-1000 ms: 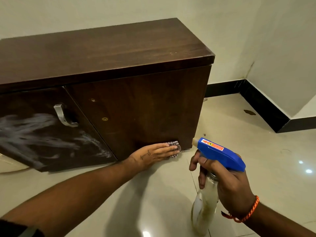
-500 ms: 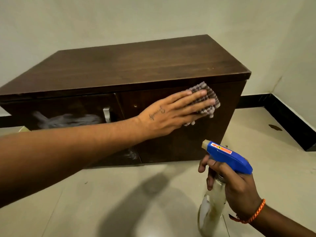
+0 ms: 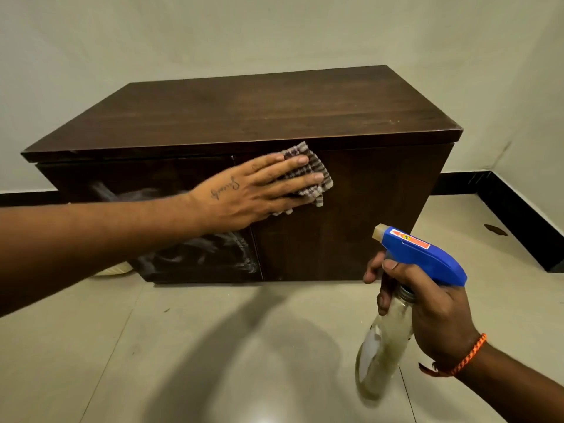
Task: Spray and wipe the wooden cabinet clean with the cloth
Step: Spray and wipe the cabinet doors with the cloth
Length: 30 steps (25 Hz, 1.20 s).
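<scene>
The dark wooden cabinet (image 3: 274,117) fills the view from nine round to two o'clock, standing on a pale tiled floor (image 3: 183,346) against the wall. Its left door (image 3: 171,178) carries white smears (image 3: 195,254) of sprayed cleaner, unwiped, towards seven o'clock. The right door (image 3: 351,215) looks dark and free of streaks, so by my reading roughly half the front is done and the left half remains. The top shows no spray at all. The left hand (image 3: 244,193) lies flat, fingers straight and slightly spread, pressing the checked cloth (image 3: 308,172) against the upper right door just beside the seam. At four o'clock the right hand (image 3: 436,315) curls round the neck of the spray bottle (image 3: 421,257), nozzle aimed at the cabinet, well apart from it.
</scene>
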{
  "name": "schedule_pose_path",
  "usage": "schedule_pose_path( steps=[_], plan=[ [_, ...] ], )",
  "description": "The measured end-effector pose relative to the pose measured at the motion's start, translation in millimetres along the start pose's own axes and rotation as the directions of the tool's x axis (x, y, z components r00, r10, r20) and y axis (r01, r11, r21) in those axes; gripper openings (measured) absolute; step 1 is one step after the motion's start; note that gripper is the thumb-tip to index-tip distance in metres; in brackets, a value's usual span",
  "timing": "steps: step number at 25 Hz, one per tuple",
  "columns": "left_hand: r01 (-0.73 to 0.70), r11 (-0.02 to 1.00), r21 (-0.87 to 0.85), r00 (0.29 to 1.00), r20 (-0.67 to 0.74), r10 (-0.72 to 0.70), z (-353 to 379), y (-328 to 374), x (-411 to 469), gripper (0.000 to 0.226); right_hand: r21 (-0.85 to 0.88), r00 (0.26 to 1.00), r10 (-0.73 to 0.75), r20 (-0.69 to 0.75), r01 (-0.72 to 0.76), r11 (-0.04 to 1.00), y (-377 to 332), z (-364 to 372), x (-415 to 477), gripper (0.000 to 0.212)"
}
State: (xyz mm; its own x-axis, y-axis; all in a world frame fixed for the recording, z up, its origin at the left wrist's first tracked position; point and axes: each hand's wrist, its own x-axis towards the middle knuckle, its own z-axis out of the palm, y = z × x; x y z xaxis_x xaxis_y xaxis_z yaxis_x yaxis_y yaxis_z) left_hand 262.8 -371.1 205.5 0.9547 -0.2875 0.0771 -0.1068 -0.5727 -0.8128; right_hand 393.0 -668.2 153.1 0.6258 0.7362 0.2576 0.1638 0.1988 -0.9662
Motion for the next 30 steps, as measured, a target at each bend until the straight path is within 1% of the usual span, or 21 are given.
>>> schedule_pose_path(
  steps=[2, 5, 7, 9, 11, 13, 16, 18, 19, 21, 23, 24, 25, 26, 27, 28, 29, 30],
  plan=[
    [-0.030, 0.999, -0.012, 0.997, 0.065, 0.030, 15.1, 26.2, -5.4, 0.068, 0.006, 1.000, 0.008, 0.010, -0.008, 1.000, 1.6, 0.5, -2.7, 0.021],
    [-0.129, 0.991, 0.039, 0.975, 0.186, 0.120, 48.4, 78.2, -11.6, 0.075, -0.026, 0.999, 0.032, 0.011, -0.031, 0.999, 9.8, -3.4, -4.8, 0.020],
    [-0.161, 0.985, 0.062, 0.975, 0.165, 0.149, 74.6, 114.4, -12.3, 0.080, -0.049, 0.999, 0.049, 0.013, -0.048, 0.998, 16.9, -6.2, -4.7, 0.021],
    [-0.176, 0.983, 0.048, 0.978, 0.122, 0.169, 104.2, 145.8, -11.0, 0.079, -0.066, 0.998, 0.065, 0.021, -0.063, 0.996, 25.9, -5.6, -3.4, 0.021],
    [-0.230, 0.971, 0.064, 0.966, 0.140, 0.219, 129.4, 172.7, -8.6, 0.080, -0.075, 0.998, 0.066, 0.022, -0.064, 0.995, 34.0, -2.6, -0.7, 0.021],
    [-0.273, 0.955, 0.115, 0.952, 0.175, 0.251, 146.8, 197.6, -7.4, 0.086, -0.068, 0.998, 0.055, 0.020, -0.053, 0.996, 38.5, 0.5, 2.9, 0.021],
    [-0.257, 0.961, 0.104, 0.962, 0.126, 0.243, 155.6, 214.2, -9.1, 0.086, -0.039, 0.999, 0.042, 0.017, -0.041, 0.998, 37.6, 2.8, 7.5, 0.023],
    [-0.258, 0.965, 0.044, 0.965, 0.069, 0.255, 154.9, 214.0, -6.3, 0.081, -0.041, 0.999, 0.043, 0.030, -0.042, 0.998, 37.6, 4.1, 8.3, 0.024],
    [-0.243, 0.969, -0.037, 0.968, 0.050, 0.245, 151.3, 215.6, -5.2, 0.076, -0.041, 0.999, 0.042, 0.029, -0.041, 0.998, 37.0, 5.6, 7.3, 0.024],
    [-0.139, 0.959, -0.248, 0.987, 0.047, 0.155, 136.3, 220.8, -3.1, 0.063, -0.027, 0.999, 0.031, 0.023, -0.031, 0.999, 32.2, 9.3, 5.1, 0.022],
    [-0.040, 0.913, -0.406, 0.995, 0.067, 0.073, 111.7, 218.1, -0.4, 0.052, -0.026, 0.999, 0.027, 0.019, -0.027, 0.999, 25.3, 14.7, 3.0, 0.020],
    [0.014, 0.884, -0.467, 0.997, 0.073, 0.023, 96.7, 215.7, -0.4, 0.052, -0.024, 0.999, 0.032, 0.020, -0.032, 0.999, 22.6, 17.0, 2.2, 0.018],
    [0.083, 0.841, -0.535, 0.995, 0.097, -0.036, 78.1, 209.3, -3.0, 0.054, -0.020, 0.999, 0.035, 0.022, -0.035, 0.999, 19.3, 20.2, 1.5, 0.017],
    [0.160, 0.758, -0.633, 0.985, 0.151, -0.082, 59.5, 201.0, -6.6, 0.058, -0.019, 0.999, 0.039, 0.026, -0.038, 0.999, 15.3, 23.7, 0.9, 0.016],
    [0.253, 0.614, -0.747, 0.966, 0.236, -0.110, 40.9, 192.1, -11.6, 0.065, -0.020, 0.999, 0.044, 0.031, -0.043, 0.999, 11.2, 27.8, -0.3, 0.016],
    [0.354, 0.411, -0.840, 0.934, 0.334, -0.123, 23.7, 182.8, -18.4, 0.069, -0.019, 0.998, 0.049, 0.041, -0.049, 0.999, 6.4, 32.7, -1.3, 0.016],
    [0.458, 0.152, -0.876, 0.887, 0.439, -0.143, 7.0, 172.8, -25.6, 0.069, -0.009, 0.997, 0.055, 0.050, -0.055, 0.998, 1.9, 37.6, -1.8, 0.017],
    [0.534, -0.134, -0.835, 0.821, 0.550, -0.156, -8.3, 162.8, -32.8, 0.066, -0.001, 0.997, 0.054, 0.061, -0.054, 0.999, -1.6, 42.2, -1.8, 0.018]
  ],
)
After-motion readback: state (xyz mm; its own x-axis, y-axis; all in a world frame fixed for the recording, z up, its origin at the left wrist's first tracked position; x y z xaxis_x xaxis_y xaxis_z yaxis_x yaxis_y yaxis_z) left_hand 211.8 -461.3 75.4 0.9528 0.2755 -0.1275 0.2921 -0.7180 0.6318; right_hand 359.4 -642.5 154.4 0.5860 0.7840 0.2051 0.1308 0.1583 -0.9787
